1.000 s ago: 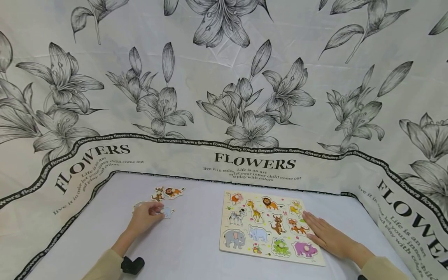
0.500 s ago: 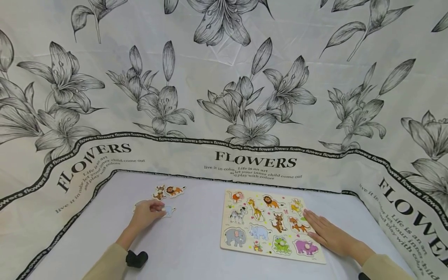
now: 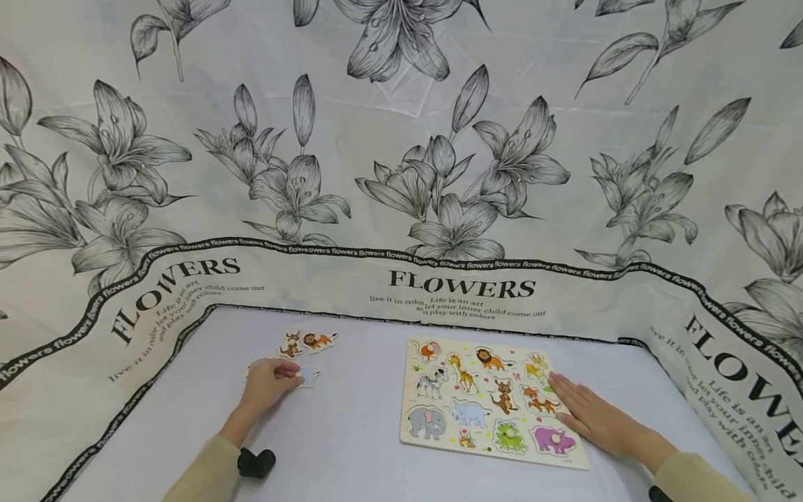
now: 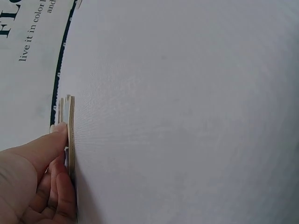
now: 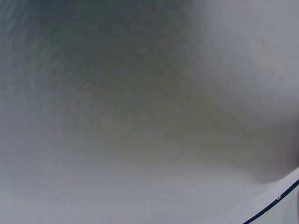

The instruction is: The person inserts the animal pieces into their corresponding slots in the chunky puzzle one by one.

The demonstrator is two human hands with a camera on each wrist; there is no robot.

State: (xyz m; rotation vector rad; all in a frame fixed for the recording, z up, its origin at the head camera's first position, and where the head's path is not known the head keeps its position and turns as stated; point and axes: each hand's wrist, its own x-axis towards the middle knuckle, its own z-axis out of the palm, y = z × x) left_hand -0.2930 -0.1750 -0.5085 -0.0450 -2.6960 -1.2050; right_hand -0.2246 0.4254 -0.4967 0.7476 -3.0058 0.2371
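Observation:
My left hand pinches a light-blue animal puzzle piece low over the cloth at the left. Another pale piece shows partly behind that hand. Just beyond lie a kangaroo piece and a lion piece. In the left wrist view, the thumb presses by the thin wooden edges of pieces. My right hand lies flat with straight fingers at the right edge of the wooden animal puzzle board. On the board, the frog and purple hippo have knobs.
A white cloth covers the table under everything. Behind it and at both sides rises a flower-printed curtain with a black band. Near each wrist, a small black device is worn. The right wrist view holds mostly blurred cloth.
The head view has shifted slightly, so the scene sits a little further right. Both hands keep their places, left on the blue piece and right at the board's edge.

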